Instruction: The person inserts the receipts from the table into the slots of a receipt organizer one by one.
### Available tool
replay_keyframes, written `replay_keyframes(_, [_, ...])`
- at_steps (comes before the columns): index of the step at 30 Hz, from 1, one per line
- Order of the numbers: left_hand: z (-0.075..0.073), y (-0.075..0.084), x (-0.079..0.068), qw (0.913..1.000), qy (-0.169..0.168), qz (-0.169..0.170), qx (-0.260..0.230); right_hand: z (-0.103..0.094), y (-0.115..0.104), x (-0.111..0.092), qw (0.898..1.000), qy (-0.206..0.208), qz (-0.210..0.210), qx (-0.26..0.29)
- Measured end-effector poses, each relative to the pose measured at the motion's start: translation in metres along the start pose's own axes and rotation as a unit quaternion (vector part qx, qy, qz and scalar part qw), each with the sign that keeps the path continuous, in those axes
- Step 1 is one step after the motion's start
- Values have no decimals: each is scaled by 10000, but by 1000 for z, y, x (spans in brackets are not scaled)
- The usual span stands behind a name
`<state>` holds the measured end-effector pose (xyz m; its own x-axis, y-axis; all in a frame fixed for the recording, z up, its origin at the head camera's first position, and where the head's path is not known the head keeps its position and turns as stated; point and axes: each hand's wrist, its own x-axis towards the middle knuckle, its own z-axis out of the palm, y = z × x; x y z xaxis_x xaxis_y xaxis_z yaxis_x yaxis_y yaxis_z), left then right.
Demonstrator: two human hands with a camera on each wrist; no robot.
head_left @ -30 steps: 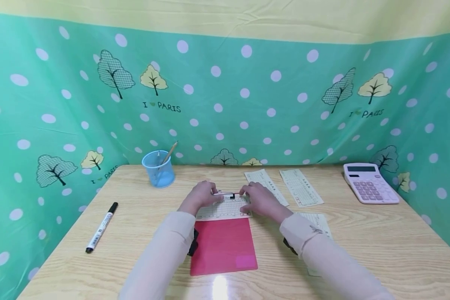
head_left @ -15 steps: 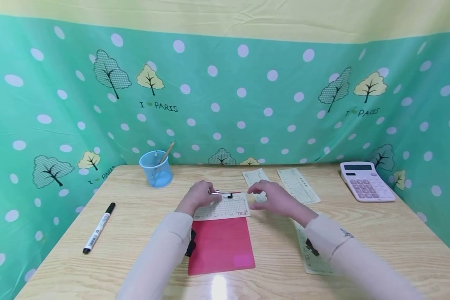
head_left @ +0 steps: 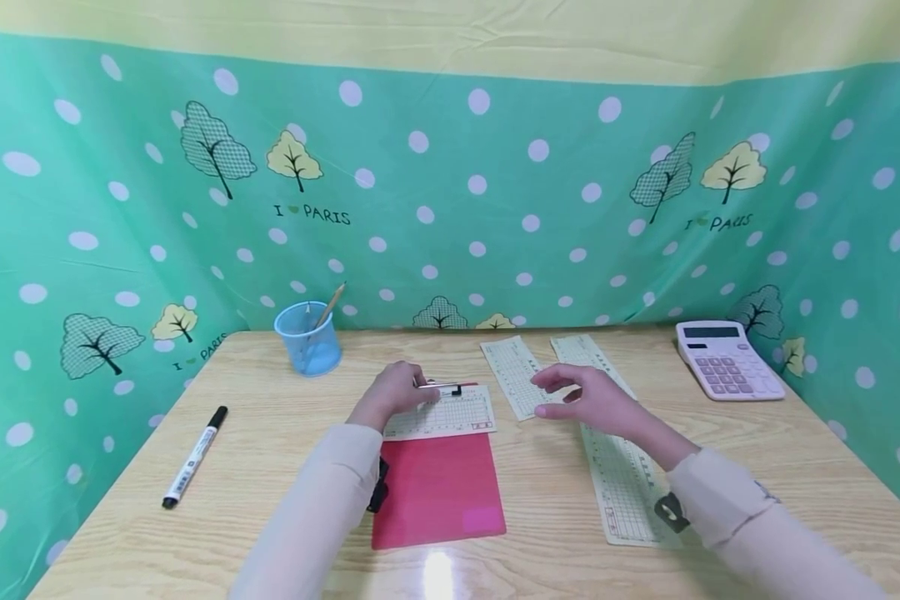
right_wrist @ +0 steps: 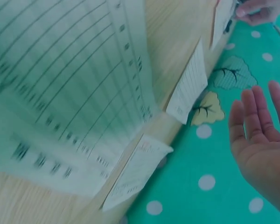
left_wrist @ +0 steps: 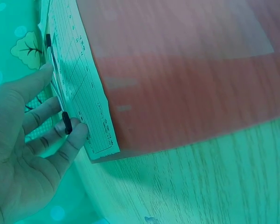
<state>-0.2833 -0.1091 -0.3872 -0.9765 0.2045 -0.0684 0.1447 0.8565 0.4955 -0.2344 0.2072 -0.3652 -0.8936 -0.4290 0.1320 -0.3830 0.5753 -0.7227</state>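
Along the far edge of a translucent red plastic clipboard, the left hand pinches a silver wire clip with black ends. A pale rectangular paper slip printed with a grid lies on the clipboard just under that clip, the whole lying on the light wood-grain counter. Well apart from it, the right hand holds nothing, thumb and fingers spread, over a group of pale-green printed paper sheets; whether it touches any is hard to say from this angle. A round light-blue cup with a wooden pencil stands behind, a white marker with black ends lies to the left, and a pale-pink calculator sits at far right.
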Motion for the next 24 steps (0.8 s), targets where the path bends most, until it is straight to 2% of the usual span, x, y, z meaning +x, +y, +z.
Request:
replay_keyframes(10, [1, -1, 0, 10000, 40, 26, -12, -32, 9, -36, 9993, -24, 364, 129])
replay_keyframes(24, [-1, 1, -3, 10000, 9, 10, -27, -50, 35, -83, 9949, 76, 981, -242])
